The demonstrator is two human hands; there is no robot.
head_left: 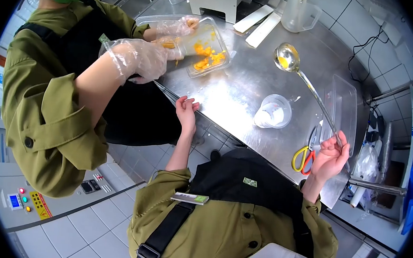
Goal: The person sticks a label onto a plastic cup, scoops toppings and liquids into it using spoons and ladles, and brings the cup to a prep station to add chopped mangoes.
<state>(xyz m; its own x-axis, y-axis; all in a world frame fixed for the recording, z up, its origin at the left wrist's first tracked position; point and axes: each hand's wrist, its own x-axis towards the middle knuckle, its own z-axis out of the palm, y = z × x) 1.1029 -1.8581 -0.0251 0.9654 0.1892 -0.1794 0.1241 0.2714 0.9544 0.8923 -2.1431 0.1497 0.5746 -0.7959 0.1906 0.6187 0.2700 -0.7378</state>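
My right hand [328, 156] is closed around the handle end of a long metal ladle [315, 94]. The ladle's bowl is over the steel table, with a little yellow stuff inside. Just left of that hand lie scissors [305, 157] with one yellow and one orange handle loop. My left hand [186, 114] hangs before the table's front edge, fingers loosely bent, holding nothing. Between my hands, a clear plastic cup [279, 110] with something white in it stands on the table.
At the left, a co-worker's gloved hands [142, 60] are at a clear tub [228, 63] with orange-yellow chunks. A clear plastic container [343, 98] lies at right. White bars [263, 30] and a pitcher [298, 15] are at the back. The steel table [237, 102] has a front edge near me.
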